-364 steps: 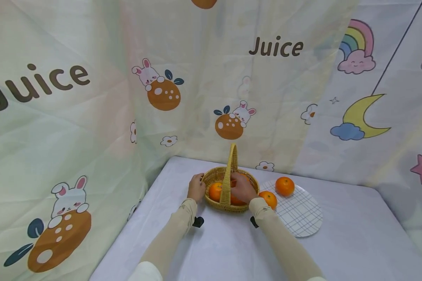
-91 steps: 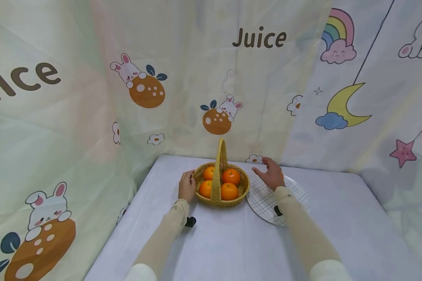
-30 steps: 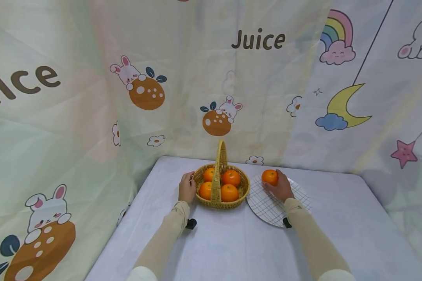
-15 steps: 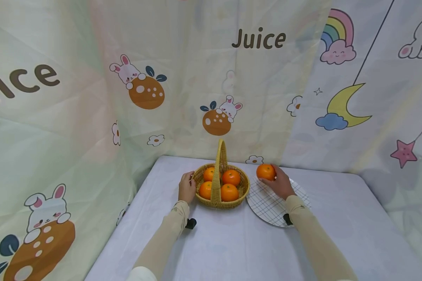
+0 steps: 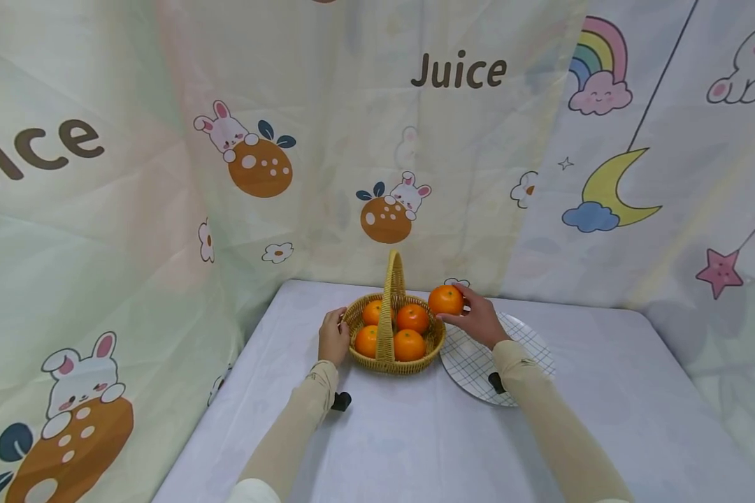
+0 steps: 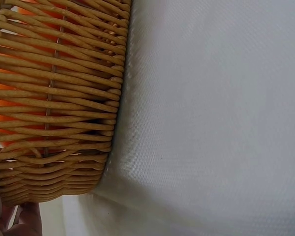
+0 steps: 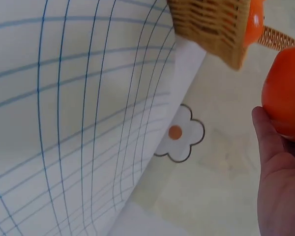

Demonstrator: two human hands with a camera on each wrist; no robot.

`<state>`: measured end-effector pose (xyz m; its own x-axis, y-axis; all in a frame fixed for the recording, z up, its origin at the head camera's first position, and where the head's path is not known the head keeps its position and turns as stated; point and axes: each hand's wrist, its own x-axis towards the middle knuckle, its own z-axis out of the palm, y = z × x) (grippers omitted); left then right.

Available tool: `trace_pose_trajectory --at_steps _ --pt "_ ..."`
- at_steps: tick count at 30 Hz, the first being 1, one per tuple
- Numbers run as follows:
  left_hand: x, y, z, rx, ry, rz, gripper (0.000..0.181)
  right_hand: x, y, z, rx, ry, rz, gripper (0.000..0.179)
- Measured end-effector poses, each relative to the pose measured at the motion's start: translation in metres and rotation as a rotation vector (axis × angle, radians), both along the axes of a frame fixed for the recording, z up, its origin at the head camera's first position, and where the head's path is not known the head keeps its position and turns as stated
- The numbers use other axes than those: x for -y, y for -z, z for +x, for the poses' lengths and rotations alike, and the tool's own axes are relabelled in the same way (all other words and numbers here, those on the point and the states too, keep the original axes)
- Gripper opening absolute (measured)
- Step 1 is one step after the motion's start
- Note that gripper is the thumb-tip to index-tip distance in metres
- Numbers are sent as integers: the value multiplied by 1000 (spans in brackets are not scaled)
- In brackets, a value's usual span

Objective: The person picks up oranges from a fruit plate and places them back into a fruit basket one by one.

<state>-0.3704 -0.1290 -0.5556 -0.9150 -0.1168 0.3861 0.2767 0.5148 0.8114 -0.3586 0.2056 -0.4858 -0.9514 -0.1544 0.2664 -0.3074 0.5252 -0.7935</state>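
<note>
A yellow wicker basket (image 5: 395,365) with a tall handle stands on the table with several oranges (image 5: 409,345) inside. My left hand (image 5: 334,337) holds the basket's left rim, fingers bent over it; the left wrist view shows the woven wall (image 6: 54,98) close up, fingers (image 6: 27,219) at its lower corner. My right hand (image 5: 478,320) pinches another orange (image 5: 445,300) between thumb and fingers, raised at the basket's right rim. In the right wrist view this orange (image 7: 287,96) is cut off by the frame edge, apart from the basket wall (image 7: 206,24).
Right of the basket lies a round white plate (image 5: 531,349) with a blue grid, partly under my right forearm. A white cloth covers the table (image 5: 403,440). Printed curtains (image 5: 327,105) hang behind it and along both sides.
The right hand has picked up the orange from the plate and carried it left to the basket's right rim. The left hand has stayed at the left rim.
</note>
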Motion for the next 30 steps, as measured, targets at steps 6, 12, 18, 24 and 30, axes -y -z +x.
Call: trace_pose_trajectory --at_steps 6,12,18,24,30 --pt "-1 0 0 4 -1 7 34 24 2 2 37 -48 -26 84" --pt "-1 -2 0 11 -1 17 35 48 3 2 61 -98 -44 82" --pt "0 -4 1 3 3 26 35 69 -1 1 48 -105 -6 79" --pt "1 -2 -1 3 2 27 34 85 -4 -2 47 -132 20 83" --pt "2 0 -1 20 10 27 35 96 -2 -6 72 -117 39 78"
